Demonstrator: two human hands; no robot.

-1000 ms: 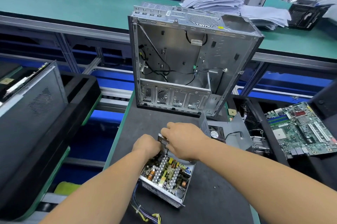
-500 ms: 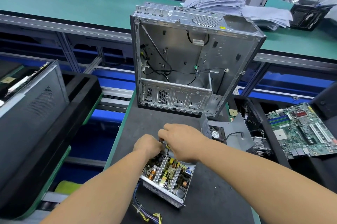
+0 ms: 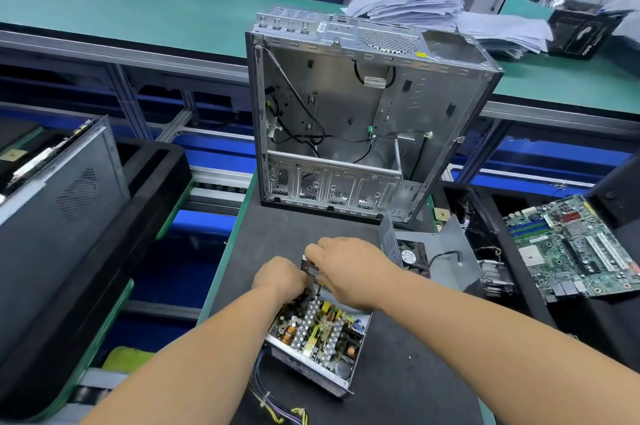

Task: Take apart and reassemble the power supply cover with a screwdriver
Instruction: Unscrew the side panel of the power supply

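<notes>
The open power supply (image 3: 318, 334) lies on the dark mat with its circuit board bare and its wire bundle (image 3: 266, 397) trailing toward me. My left hand (image 3: 280, 277) is curled over its far left corner, fingers tucked inside. My right hand (image 3: 349, 268) pinches the top of a small upright metal plate (image 3: 309, 268) at the unit's far end. Something yellow shows under the right hand; I cannot tell if it is a screwdriver. The removed grey cover (image 3: 446, 251) with its fan (image 3: 410, 256) lies just to the right.
An empty computer case (image 3: 346, 113) stands upright behind the power supply. A motherboard (image 3: 575, 244) rests in a black tray at the right. A black case (image 3: 59, 189) leans in a tray at the left. Papers (image 3: 415, 9) are stacked on the green bench.
Both hands stay at the far end of the power supply. The metal plate, covered half a second ago, shows again between them, with the right fingers on its top.
</notes>
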